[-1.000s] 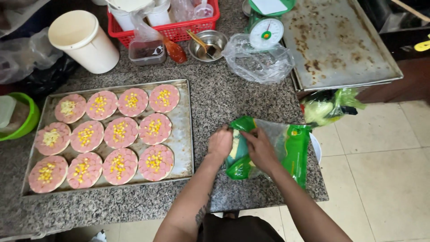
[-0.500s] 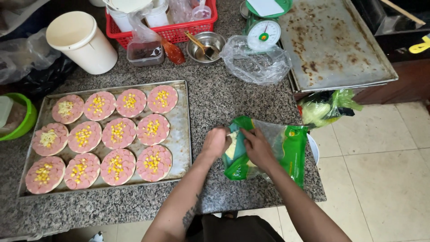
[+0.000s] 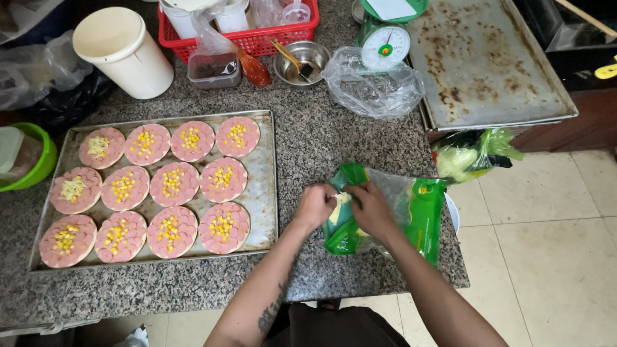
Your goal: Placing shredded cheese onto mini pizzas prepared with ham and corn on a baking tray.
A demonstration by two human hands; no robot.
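Both arms are bare all the way down, no sleeves, gloves, watch or rings on the hands. Left forearm [image 3: 273, 308] has a small dark tattoo near the wrist side. Dark clothing [image 3: 334, 328] shows at the waist.

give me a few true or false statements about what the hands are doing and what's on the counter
1. Both hands are at the mouth of the green plastic bag. True: the left hand and right hand meet there.
2. The baking tray holds twelve topped rounds. False: there are eleven.
3. Every round has corn on it. False: two at the left end carry pale shreds instead.
4. The white bucket stands beyond the tray. True.
5. The kitchen scale sits inside the red basket. False: it stands to the right of the basket.
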